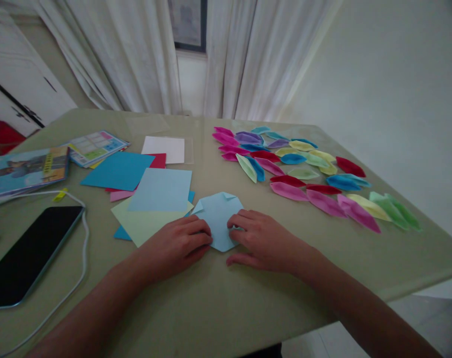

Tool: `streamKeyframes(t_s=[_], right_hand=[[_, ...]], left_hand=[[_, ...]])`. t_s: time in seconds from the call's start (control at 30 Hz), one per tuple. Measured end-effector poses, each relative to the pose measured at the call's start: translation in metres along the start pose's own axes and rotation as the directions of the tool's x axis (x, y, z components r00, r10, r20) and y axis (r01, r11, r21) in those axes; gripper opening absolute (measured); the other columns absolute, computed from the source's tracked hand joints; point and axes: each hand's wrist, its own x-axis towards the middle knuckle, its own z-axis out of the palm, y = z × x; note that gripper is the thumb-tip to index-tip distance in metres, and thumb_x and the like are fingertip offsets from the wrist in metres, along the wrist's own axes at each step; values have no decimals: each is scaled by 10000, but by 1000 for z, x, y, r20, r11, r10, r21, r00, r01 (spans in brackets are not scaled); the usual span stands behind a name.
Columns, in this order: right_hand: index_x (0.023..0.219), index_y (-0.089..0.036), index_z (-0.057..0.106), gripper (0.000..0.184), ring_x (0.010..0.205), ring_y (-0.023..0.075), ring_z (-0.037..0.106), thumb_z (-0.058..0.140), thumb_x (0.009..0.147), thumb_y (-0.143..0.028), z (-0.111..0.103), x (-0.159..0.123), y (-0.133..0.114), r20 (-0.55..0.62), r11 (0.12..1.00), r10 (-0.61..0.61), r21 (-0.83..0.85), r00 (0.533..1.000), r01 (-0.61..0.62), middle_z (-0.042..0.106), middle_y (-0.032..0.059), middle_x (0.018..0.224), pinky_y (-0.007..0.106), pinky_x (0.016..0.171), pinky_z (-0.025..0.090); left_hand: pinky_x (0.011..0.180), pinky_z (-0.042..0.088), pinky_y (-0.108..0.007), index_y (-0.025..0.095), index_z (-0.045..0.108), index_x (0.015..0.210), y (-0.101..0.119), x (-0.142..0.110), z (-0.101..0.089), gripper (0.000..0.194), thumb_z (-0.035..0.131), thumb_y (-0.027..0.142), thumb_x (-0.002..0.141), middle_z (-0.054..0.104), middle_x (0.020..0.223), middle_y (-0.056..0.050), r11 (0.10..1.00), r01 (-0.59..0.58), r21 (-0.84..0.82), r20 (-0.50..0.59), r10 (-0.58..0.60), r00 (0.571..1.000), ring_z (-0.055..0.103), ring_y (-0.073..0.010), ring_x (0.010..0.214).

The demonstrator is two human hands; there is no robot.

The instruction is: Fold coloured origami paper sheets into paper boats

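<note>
A light blue sheet of origami paper [219, 219] lies flat on the table in front of me. Its corners are folded inward, so the outline is many-sided; small folded flaps show along the top and upper left. My left hand [185, 243] grips its lower left edge, fingers curled and pressed together. Over the right edge bend the fingers of my right hand [259, 238], their tips pressing on the paper, while its thumb rests lower on the table. Parts of both side edges are hidden under the fingers.
Left of the paper lie loose coloured squares [161, 191], booklets [28, 171], a white cable [85, 248] and a black-screened phone [36, 253]. Behind them is a white pad [163, 149]. Many folded, pointed paper pieces [289, 191] spread across the table's [196, 308] right side.
</note>
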Motion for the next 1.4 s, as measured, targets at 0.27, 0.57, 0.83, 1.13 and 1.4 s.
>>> streamKeyframes(t_s=[0.27, 0.57, 0.83, 1.13, 1.4], right_hand=[[1046, -152, 729, 341, 899, 212, 647, 612, 1057, -473, 29, -9, 11, -151, 995, -103, -4, 983, 104, 714, 78, 1008, 355, 808, 493], [987, -177, 729, 246, 875, 180, 667, 575, 1086, -342, 35, -12, 10, -214, 985, -30, 157, 976, 65, 725, 64, 962, 316, 811, 502], [1014, -191, 698, 142, 888, 196, 671, 624, 1040, -309, 39, -12, 5, -223, 950, 133, 306, 966, -60, 729, 64, 977, 309, 780, 492], [1079, -195, 691, 150, 880, 193, 664, 555, 1072, -257, 30, -15, 12, -159, 980, 0, 194, 987, 31, 740, 62, 955, 316, 790, 490], [1147, -200, 721, 181, 907, 188, 678, 556, 1077, -225, 28, -17, 13, -181, 988, -72, 120, 981, 95, 762, 58, 991, 312, 770, 500]], left_hand=[[876, 507, -350, 197, 732, 1000, 0, 1, 4, 217, 534, 227, 1085, 721, 1013, -52, 999, -18, 26, -20, 18, 1000, 670, -206, 917], [788, 486, -318, 193, 710, 956, 2, 3, 7, 219, 540, 239, 1086, 681, 969, -44, 995, 94, -36, -24, -95, 995, 624, -201, 880], [861, 473, -362, 220, 696, 1067, 8, 6, 17, 158, 542, 250, 1085, 658, 1000, -36, 965, 220, -142, -51, -229, 972, 613, -217, 944], [863, 503, -366, 234, 708, 1077, 10, 9, 22, 122, 589, 224, 1055, 697, 1014, -32, 926, 307, -219, -85, -332, 939, 648, -219, 971], [840, 513, -357, 230, 714, 1081, 9, 9, 25, 104, 616, 237, 1045, 704, 992, -33, 926, 317, -204, -114, -344, 932, 660, -220, 949]])
